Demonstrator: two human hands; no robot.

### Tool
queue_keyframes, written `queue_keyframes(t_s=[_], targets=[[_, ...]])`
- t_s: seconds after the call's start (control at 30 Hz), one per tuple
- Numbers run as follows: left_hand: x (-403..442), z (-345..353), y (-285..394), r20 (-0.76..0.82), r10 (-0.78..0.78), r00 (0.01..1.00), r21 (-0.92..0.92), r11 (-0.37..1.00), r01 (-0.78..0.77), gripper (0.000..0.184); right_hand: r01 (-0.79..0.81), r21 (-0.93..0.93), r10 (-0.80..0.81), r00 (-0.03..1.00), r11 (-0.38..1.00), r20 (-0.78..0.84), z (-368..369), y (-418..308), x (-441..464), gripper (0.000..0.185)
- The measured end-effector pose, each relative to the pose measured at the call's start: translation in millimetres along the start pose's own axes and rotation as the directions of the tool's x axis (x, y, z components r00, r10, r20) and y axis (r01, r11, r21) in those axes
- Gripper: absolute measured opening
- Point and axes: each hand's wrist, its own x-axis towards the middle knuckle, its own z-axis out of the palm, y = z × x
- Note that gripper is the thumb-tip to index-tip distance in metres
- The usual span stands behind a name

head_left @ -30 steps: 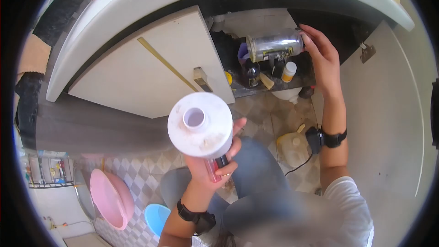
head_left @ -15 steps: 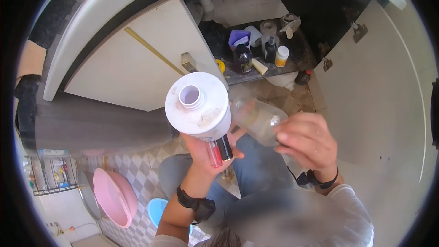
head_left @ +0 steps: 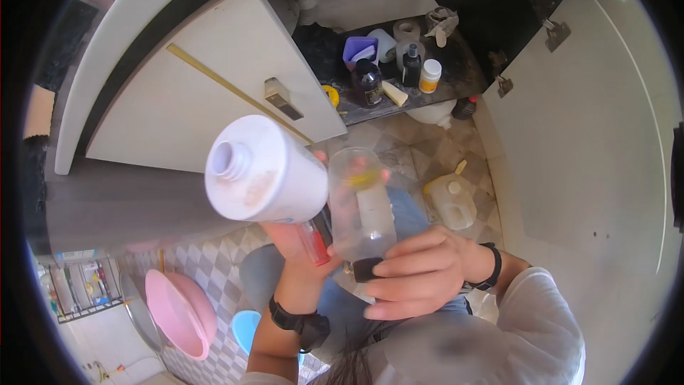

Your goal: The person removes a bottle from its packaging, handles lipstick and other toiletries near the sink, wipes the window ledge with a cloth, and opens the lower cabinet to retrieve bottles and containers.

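My left hand (head_left: 281, 234) is closed around a large white bottle (head_left: 288, 178), which has no cap and leans with its open neck to the left. In the same hand are a slim tube with red content (head_left: 314, 244) and a dark tube beside it, mostly hidden. My right hand (head_left: 420, 271) grips a clear plastic bottle (head_left: 365, 207) near its black cap (head_left: 366, 269), cap end toward me. Left fingertips show behind the clear bottle; whether they press on it I cannot tell.
An open cabinet holds a dark bottle (head_left: 367, 83), a purple container (head_left: 360, 50), a white jar (head_left: 429, 76) and paper rolls. Its doors (head_left: 214, 78) stand open. A jug (head_left: 452, 203) is on the tiled floor; a pink basin (head_left: 182, 314) and blue basin (head_left: 244, 328) lie left.
The white bottle has shifted left and tipped further over. My right hand has brought the clear bottle left, beside the white one, and turned it more upright. The floor jug has come into view.
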Motion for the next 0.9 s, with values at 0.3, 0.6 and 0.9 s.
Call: queue_keyframes(t_s=[0.3, 0.6, 0.9], targets=[[-7.1, 1.0, 10.0, 0.071, -0.027, 0.997, -0.098, 0.995, 0.034, 0.071, -0.879, -0.177, 0.831, 0.476, 0.442, -0.288, 3.0, 93.3, -61.7, 0.033], [-15.0, 18.2, 4.7, -0.003, 0.089, 0.996, 0.000, 0.996, -0.089, 0.067, -0.751, -0.116, 0.707, 0.654, 0.650, -0.269, 68.0, 120.6, -39.1, 0.062], [-68.0, 21.3, -26.4, -0.054, -0.223, 0.973, -0.198, 0.958, 0.209, 0.055, -0.836, 0.110, 0.838, 0.544, 0.538, 0.036, 79.0, 117.0, -34.0, 0.048]])
